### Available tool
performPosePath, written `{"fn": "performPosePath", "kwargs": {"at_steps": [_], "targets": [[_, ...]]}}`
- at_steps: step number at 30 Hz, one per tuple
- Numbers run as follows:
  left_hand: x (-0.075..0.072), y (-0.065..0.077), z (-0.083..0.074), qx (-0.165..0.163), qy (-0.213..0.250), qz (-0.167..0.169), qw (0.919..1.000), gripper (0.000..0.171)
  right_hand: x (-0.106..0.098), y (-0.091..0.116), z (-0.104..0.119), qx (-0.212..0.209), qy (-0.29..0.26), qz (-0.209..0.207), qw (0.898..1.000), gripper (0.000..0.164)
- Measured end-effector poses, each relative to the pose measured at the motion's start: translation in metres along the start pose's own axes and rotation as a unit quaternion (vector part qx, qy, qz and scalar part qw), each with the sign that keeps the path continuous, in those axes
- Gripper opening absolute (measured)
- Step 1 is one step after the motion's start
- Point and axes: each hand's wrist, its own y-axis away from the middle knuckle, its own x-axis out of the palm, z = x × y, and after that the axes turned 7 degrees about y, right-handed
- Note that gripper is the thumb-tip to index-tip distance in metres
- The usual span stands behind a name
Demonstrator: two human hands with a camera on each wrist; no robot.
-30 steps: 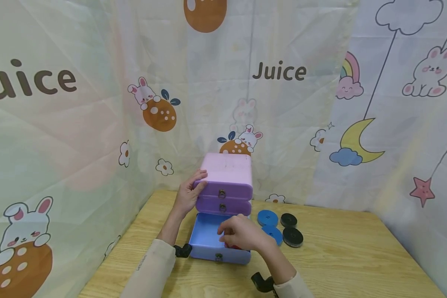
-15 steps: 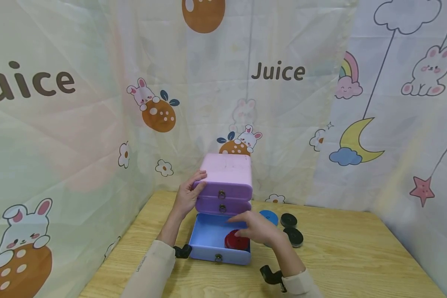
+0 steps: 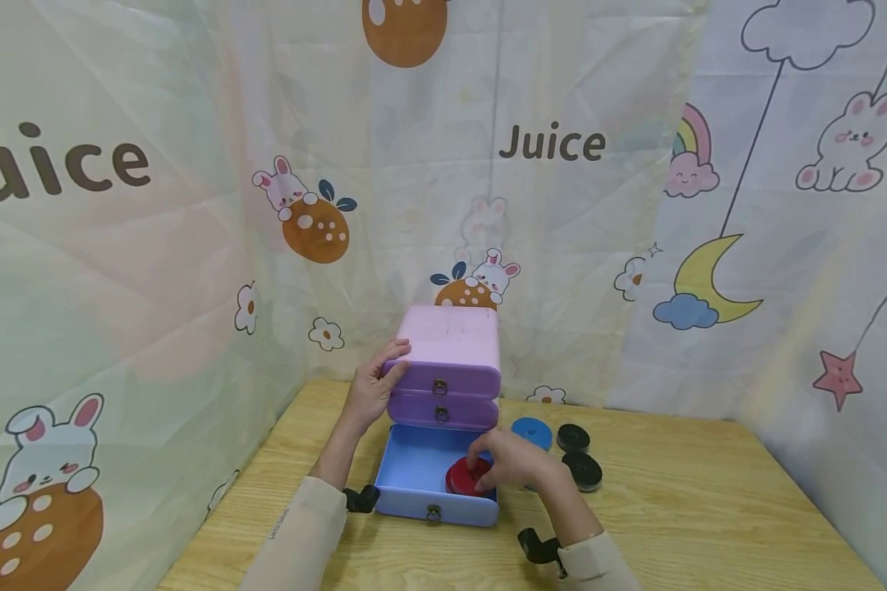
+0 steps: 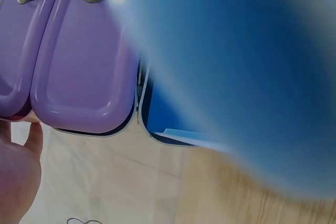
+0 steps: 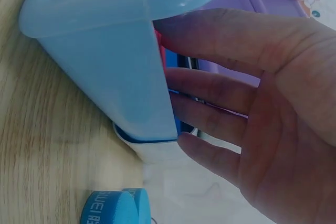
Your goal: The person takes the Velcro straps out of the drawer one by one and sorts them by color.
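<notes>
Right hand (image 3: 513, 458) now down on red discs (image 3: 457, 481), blue drawer (image 3: 402, 501).
Contact should permit handling; grip cannot be told. Left hand (image 3: 373, 387) grips drawer cabinet (image 3: 451, 332).

Person's left arm (image 3: 337, 460) angled forward; left hand (image 3: 372, 386) farther out than the right, fingers nearly straight, thumb parted from them. Right arm (image 3: 572, 517) slants inward; right hand (image 3: 513, 460) palm down, thumb and forefinger bent downward. Right-wrist view: digits reach out, spaced apart, some tips hidden.
</notes>
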Motion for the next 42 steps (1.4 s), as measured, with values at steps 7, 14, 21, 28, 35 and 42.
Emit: {"fn": "performPosePath", "kwargs": {"at_steps": [7,14,21,28,35,42], "targets": [[-0.002,0.0006,-0.0014,-0.003,-0.002,0.007,1.0,0.036,0.0001,0.0013,0.0007,0.003,0.009,0.005,1.0,0.023],[-0.0032,-0.0001,0.0,-0.006,-0.004,0.011,0.9999,0.036,0.0004,0.0001,0.0008,-0.009,0.004,0.007,1.0,0.018],[-0.0036,-0.0009,0.0013,-0.009,-0.005,0.012,0.9999,0.036,0.0,-0.0004,0.0007,-0.002,0.001,0.011,1.0,0.017],[-0.0043,-0.0008,0.001,-0.012,-0.006,0.011,0.9999,0.036,0.0034,-0.0003,0.0012,-0.016,0.034,0.014,0.999,0.027],[-0.0047,-0.0002,0.0012,-0.003,-0.009,0.016,0.9998,0.038,0.0046,-0.0008,0.0014,-0.014,0.055,0.017,0.998,0.029],[-0.0057,0.0012,-0.0005,-0.009,-0.009,0.014,0.9998,0.037,0.0033,0.0014,-0.006,-0.007,0.011,0.011,1.0,0.028]]}}
